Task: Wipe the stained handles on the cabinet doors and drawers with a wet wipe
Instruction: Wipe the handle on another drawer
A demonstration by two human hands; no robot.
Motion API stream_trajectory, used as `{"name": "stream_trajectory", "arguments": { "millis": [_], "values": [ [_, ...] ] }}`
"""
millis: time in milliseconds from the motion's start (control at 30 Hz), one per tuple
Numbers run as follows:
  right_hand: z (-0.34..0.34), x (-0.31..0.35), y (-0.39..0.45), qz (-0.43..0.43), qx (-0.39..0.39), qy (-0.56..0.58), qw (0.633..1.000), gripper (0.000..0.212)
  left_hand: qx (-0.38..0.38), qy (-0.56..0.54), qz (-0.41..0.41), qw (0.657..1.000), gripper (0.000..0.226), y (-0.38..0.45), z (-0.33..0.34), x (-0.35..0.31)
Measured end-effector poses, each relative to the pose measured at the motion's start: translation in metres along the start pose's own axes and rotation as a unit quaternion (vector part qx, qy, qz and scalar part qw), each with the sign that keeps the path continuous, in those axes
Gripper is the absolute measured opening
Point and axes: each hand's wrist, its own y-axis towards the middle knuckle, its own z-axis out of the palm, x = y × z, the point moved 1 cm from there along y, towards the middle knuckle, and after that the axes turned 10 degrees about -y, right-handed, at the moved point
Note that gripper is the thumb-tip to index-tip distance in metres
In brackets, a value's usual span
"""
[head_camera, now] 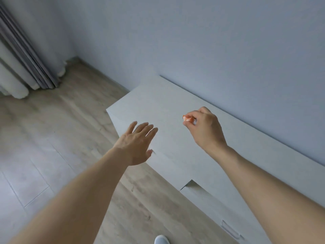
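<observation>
A low white cabinet (175, 110) stands against the wall and I look down on its top. My right hand (204, 127) hovers over the top, its fingers curled round a small orange and white object (186, 118) that is mostly hidden. My left hand (137, 143) is spread flat, fingers straight, over the cabinet's front left edge. A pale bar handle (230, 229) shows on the cabinet front at the lower right. A door or drawer (202, 192) stands slightly ajar near it. I see no stain at this distance.
Light wooden floor (52, 147) spreads to the left of the cabinet. Grey and white curtains (22, 64) hang at the far left corner. The tip of a white shoe (161, 240) shows at the bottom edge. A plain pale wall (211, 41) backs the cabinet.
</observation>
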Motion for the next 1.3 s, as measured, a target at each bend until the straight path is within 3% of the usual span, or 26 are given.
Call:
{"name": "stream_trajectory", "arguments": {
  "millis": [300,500,733,933,1100,1300],
  "values": [
    [0.029,0.04,0.068,0.086,0.018,0.042,0.995,0.012,0.006,0.026,0.037,0.999,0.071,0.045,-0.025,0.098],
    [0.088,0.091,0.083,0.165,-0.016,0.047,0.985,0.012,0.038,0.06,0.129,0.989,0.071,0.07,-0.009,0.174],
    [0.165,0.15,0.056,0.248,-0.032,0.073,0.965,0.013,0.07,0.046,0.207,0.975,0.075,0.076,0.046,0.234],
    [0.224,0.13,0.032,0.301,-0.054,0.111,0.946,0.014,0.067,0.027,0.23,0.971,0.079,0.094,0.117,0.244],
    [0.316,0.076,0.015,0.32,-0.12,0.116,0.933,0.011,-0.018,0.024,0.239,0.97,0.088,0.135,0.222,0.239],
    [0.388,0.024,0.002,0.296,-0.256,0.186,0.901,0.013,-0.298,0.003,0.274,0.914,0.109,0.197,0.334,0.251]
  ]
}}
